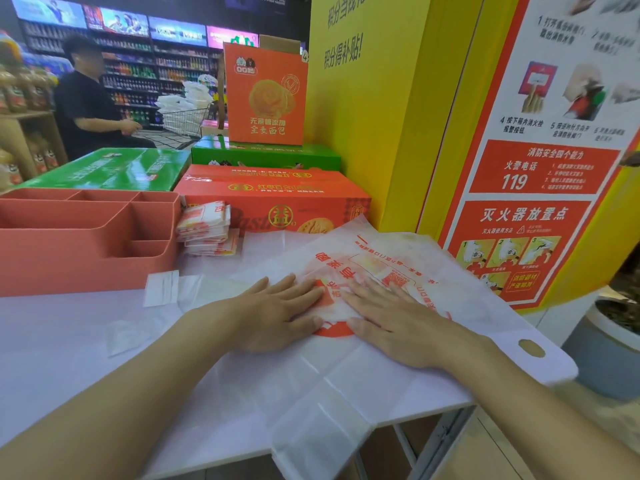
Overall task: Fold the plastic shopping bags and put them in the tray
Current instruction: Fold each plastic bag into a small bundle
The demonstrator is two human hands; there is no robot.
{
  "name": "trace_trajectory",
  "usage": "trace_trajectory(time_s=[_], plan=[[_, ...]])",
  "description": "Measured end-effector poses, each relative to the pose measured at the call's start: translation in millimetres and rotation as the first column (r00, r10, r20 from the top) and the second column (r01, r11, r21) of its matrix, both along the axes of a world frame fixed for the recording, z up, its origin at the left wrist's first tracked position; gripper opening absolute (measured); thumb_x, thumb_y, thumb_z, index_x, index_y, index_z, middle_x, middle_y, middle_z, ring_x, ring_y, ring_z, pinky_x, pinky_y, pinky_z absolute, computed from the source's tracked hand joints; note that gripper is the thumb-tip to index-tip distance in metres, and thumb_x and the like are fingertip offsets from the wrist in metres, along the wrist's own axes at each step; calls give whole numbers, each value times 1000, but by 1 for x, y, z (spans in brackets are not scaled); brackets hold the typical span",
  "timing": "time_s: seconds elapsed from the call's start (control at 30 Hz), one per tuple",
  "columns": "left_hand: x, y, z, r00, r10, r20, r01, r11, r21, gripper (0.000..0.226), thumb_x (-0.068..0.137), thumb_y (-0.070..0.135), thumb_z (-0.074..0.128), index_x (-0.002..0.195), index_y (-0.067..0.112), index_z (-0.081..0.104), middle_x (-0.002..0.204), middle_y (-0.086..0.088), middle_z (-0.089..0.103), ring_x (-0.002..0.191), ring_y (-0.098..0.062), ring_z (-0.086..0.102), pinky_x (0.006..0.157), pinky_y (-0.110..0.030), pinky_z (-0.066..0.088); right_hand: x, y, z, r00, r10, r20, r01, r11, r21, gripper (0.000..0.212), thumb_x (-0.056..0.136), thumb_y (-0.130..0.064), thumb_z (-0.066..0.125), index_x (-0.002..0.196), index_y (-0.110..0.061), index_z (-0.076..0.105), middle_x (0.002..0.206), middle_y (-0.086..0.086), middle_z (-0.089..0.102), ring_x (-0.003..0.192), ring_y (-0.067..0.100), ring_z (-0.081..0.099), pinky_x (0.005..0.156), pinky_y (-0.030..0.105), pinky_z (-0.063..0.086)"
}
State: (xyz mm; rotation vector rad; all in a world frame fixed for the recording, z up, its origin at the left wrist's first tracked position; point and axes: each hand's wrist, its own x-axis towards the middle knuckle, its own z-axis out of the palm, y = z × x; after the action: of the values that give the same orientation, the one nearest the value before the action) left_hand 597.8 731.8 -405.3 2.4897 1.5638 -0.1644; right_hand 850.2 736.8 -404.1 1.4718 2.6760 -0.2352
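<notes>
White translucent plastic shopping bag (346, 386) with orange-red print lies spread flat on the pale lilac table (52, 341). Its handle end with the oval cut-out hangs past the table's right edge, and another part droops over the near edge. Both hands rest on its printed middle and grasp nothing: the left hand (273, 313) and right hand (394, 323) press down side by side, palms flat and fingers straight. To the left stands a coral-pink plastic tray (86, 258) with several compartments. A stack of folded bags (206, 228) sits just beside it, in front of an orange carton (273, 199).

head cam, fwd-down, close over table (69, 341)
</notes>
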Motion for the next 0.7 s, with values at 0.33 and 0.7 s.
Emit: trace_trajectory(time_s=[0.33, 0.7], plan=[[-9, 0, 7, 985, -40, 166, 16, 989, 144, 61, 98, 65, 35, 155, 43, 27, 161, 24, 22, 150, -5, 20, 123, -30, 18, -2, -5, 13, 990, 67, -120, -37, 970, 241, 39, 104, -45, 45, 138, -31, 57, 143, -16, 56, 131, 11, 51, 105, 37, 47], [-40, 2, 32, 945, -96, 312, -61, 888, 457, 40, 98, 59, 39, 86, 29, 63, 61, 11, 55, 58, -10, 51, 56, -33, 42, 5, 19, 42, 932, -38, -360, 270, 736, 621, 25, 87, -27, 35, 67, -17, 45, 64, -3, 52, 71, 27, 48, 63, 35, 30]])
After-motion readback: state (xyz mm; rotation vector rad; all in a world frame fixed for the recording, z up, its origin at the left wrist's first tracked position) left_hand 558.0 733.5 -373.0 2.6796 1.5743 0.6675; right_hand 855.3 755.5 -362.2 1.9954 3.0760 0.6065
